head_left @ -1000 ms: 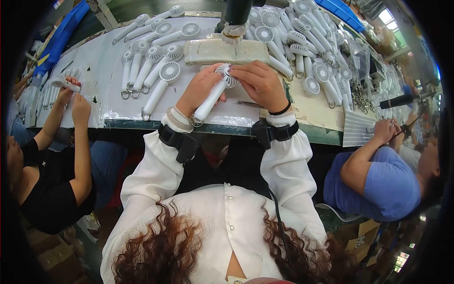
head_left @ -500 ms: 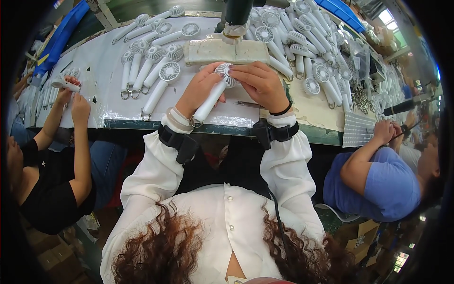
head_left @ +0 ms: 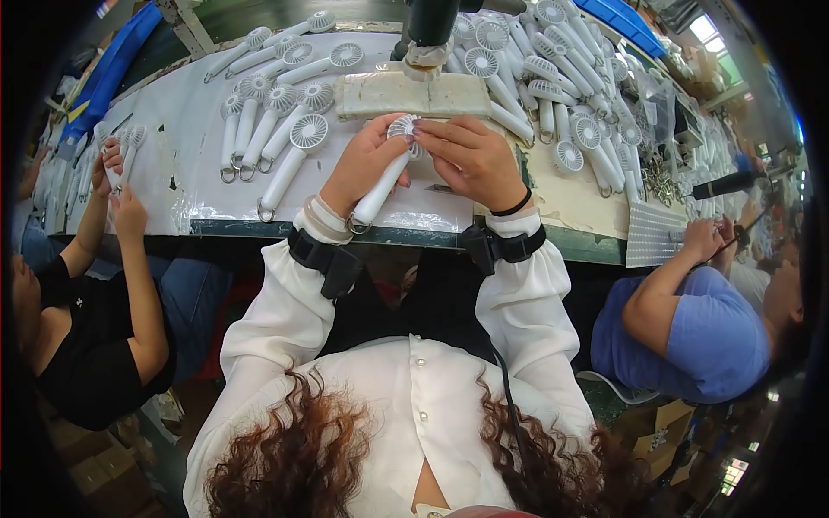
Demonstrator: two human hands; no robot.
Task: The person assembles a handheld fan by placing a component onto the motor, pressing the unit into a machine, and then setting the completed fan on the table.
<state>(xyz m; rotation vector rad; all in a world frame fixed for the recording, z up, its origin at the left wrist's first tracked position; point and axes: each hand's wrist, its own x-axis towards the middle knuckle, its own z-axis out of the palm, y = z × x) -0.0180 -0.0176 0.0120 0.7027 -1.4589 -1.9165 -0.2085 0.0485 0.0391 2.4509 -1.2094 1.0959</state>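
While our left hand (head_left: 357, 164) is clasping a white, round-headed plastic handheld fan (head_left: 382, 185), our right hand (head_left: 477, 162) is touching its slatted head (head_left: 401, 126) from three o'clock.

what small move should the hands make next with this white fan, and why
I'd probably ease the right hand slightly off the white fan: its fingers cover part of the slotted head, so lifting them should expose it for a look, while the left hand already seems to support the fan.
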